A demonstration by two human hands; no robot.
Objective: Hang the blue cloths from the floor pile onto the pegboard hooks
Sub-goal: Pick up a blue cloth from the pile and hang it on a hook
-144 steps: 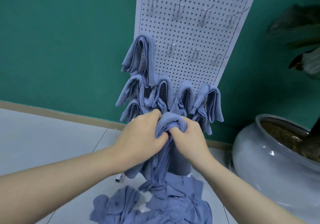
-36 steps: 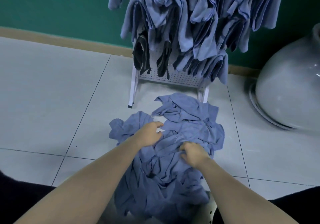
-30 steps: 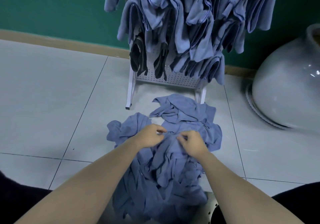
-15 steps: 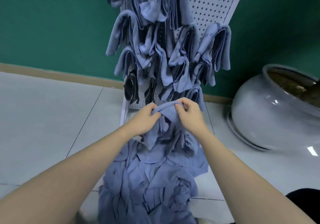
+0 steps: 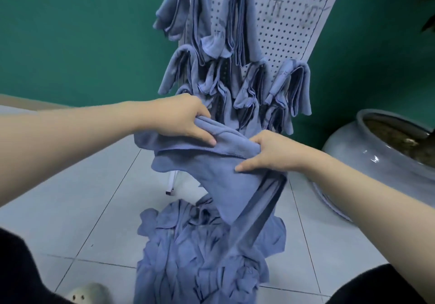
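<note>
Blue cloth (image 5: 219,174) held up mid-frame by both hands, in front of the lower part of the pegboard (image 5: 289,21). Left hand (image 5: 186,118) grips the cloth's upper left end, thumb on top and fingers (image 5: 207,138) curled under and around a bunched fold. Right hand (image 5: 270,153) grips the upper right end, fingers clamped on the fabric, index finger stretched left along the cloth. Cloth sags between the hands and hangs down to a point, one long tail trailing down toward the floor pile (image 5: 204,256) at lower centre; cannot tell if the tail touches the pile. Pile lies crumpled on the pale tiled floor (image 5: 70,198), just in front of the pegboard's white leg (image 5: 171,183). Pegboard is white, tilted, at top centre, with many blue cloths already hung (image 5: 235,52) in rows across its left and lower part. Bare metal hooks (image 5: 276,3) show at upper right of the board. Green wall (image 5: 70,33) behind. Big grey glazed pot (image 5: 376,153) with soil at right edge. Dark clothing at both lower corners; a pale shoe-like thing (image 5: 89,294), blurred, at lower left.
</note>
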